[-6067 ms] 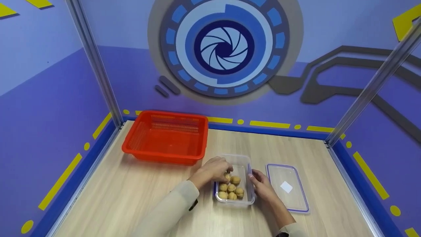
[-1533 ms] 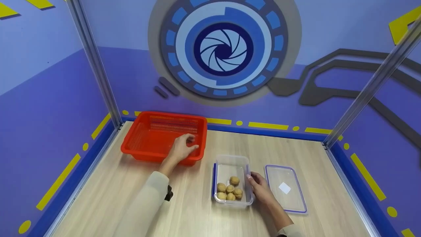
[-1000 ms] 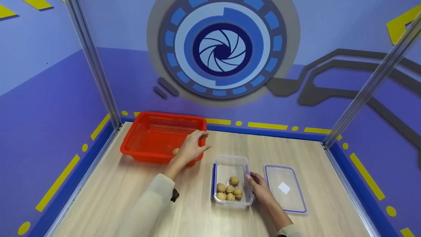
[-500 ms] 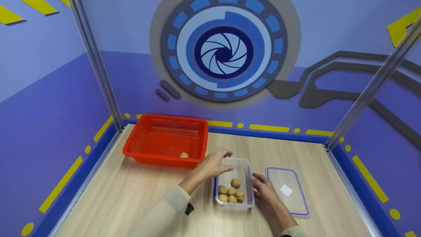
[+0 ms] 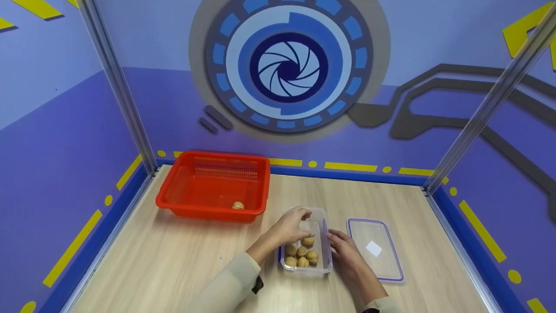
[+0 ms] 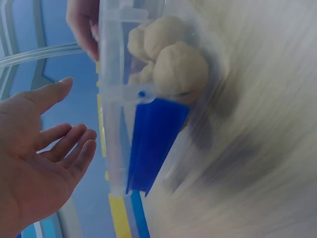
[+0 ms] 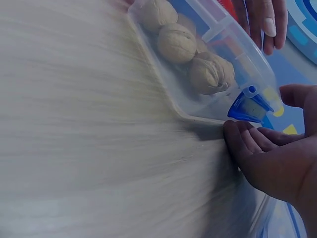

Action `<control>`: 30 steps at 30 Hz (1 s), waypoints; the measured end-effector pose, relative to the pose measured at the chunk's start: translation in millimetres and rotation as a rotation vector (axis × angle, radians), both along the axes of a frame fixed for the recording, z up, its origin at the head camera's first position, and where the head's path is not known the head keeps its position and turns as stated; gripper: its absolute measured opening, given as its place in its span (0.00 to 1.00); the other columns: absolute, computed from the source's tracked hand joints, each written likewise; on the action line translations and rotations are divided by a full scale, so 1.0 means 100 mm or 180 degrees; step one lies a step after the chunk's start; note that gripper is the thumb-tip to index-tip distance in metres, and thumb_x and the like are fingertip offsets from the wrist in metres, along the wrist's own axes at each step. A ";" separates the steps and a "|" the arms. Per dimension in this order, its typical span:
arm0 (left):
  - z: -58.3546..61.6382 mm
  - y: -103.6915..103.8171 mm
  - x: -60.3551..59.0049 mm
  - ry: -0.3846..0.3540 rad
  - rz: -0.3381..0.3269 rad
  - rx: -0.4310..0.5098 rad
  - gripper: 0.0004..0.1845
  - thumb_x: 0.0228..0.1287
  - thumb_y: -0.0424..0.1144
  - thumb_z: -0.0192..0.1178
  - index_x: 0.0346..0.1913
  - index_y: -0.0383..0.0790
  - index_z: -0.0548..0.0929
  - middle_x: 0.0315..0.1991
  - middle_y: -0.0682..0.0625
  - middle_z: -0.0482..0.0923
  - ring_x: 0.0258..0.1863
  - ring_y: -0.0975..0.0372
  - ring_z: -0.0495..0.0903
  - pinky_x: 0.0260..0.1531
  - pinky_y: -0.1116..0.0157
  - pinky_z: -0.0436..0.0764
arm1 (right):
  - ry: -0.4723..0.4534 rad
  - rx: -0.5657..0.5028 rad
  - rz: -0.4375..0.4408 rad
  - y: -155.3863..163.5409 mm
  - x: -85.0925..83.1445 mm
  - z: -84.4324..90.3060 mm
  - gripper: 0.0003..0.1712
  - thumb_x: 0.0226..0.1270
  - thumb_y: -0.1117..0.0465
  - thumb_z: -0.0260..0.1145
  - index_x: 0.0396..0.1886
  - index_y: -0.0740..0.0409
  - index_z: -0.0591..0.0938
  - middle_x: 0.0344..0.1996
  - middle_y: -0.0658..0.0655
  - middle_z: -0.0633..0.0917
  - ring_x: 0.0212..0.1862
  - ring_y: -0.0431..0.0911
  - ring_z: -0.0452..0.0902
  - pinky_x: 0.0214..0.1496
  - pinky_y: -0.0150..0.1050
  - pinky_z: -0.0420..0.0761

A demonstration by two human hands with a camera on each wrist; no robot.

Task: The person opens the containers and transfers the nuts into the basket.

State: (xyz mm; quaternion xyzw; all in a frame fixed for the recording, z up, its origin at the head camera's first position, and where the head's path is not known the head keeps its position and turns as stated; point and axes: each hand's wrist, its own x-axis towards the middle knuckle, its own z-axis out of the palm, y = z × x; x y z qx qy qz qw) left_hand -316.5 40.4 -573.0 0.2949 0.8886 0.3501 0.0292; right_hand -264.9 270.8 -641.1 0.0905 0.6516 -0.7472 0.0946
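Note:
A clear plastic food container (image 5: 322, 219) with blue side latches holds several walnuts (image 5: 302, 251) grouped at its near end. My left hand (image 5: 290, 225) reaches over its left wall, thumb and fingers spread apart above the walnut farthest from me and partly covering it. In the left wrist view that hand's thumb and fingers (image 6: 74, 148) hold nothing. Along the container's right wall lies my right hand (image 5: 347, 252); the right wrist view shows its fingertips (image 7: 232, 130) right at the container's lower edge by the blue latch (image 7: 250, 106), thumb apart from the wall.
A red plastic basket (image 5: 208, 187) stands at the back left with a single walnut (image 5: 237, 205) inside. To the right of the container lies its clear lid (image 5: 382, 265), with a blue-purple seal and a white label. Blue printed panels enclose the wooden tabletop (image 5: 182, 256).
My left hand has let go of a walnut in the red basket and come back right, over the container. My right thumb no longer grips the container's rim.

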 end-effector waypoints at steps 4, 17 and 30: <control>-0.11 0.01 -0.02 -0.0035 -0.0091 -0.0082 0.32 0.62 0.48 0.78 0.65 0.36 0.80 0.58 0.48 0.82 0.58 0.58 0.81 0.62 0.62 0.80 | 0.0066 0.0107 0.0001 -0.02 0.01 -0.02 0.29 0.83 0.56 0.59 0.72 0.71 0.70 0.67 0.69 0.77 0.69 0.60 0.74 0.69 0.54 0.77; -0.32 0.03 0.00 0.0037 -0.0263 -0.0475 0.32 0.60 0.49 0.79 0.65 0.45 0.82 0.58 0.55 0.85 0.57 0.63 0.82 0.60 0.61 0.80 | 0.0131 0.0183 -0.0130 -0.08 0.03 -0.02 0.30 0.83 0.53 0.61 0.72 0.70 0.71 0.66 0.69 0.78 0.68 0.59 0.75 0.63 0.50 0.81; -0.38 0.06 0.02 0.0487 -0.0199 -0.0908 0.25 0.61 0.52 0.78 0.58 0.48 0.86 0.52 0.56 0.85 0.51 0.64 0.82 0.55 0.60 0.81 | 0.0100 0.0226 -0.0076 -0.04 0.03 -0.05 0.31 0.82 0.50 0.63 0.72 0.66 0.73 0.68 0.65 0.79 0.69 0.57 0.75 0.68 0.50 0.78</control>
